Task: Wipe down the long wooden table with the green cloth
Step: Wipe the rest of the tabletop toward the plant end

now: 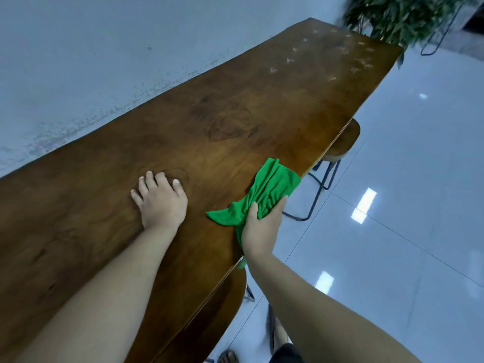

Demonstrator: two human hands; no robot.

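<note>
The long wooden table (225, 111) runs from the lower left to the upper right, along a pale wall. My right hand (262, 229) is shut on a bunched green cloth (272, 187), which lies on the table's near edge and hangs slightly over it. My left hand (161, 199) rests flat on the tabletop to the left of the cloth, fingers spread, holding nothing. Pale smudges (290, 60) dot the table's far end.
A round wooden stool (343, 144) with black metal legs stands half under the table's near edge; another stool seat (222, 305) is below my right arm. A leafy plant (400, 17) stands past the far end. Glossy tiled floor (406, 192) lies to the right.
</note>
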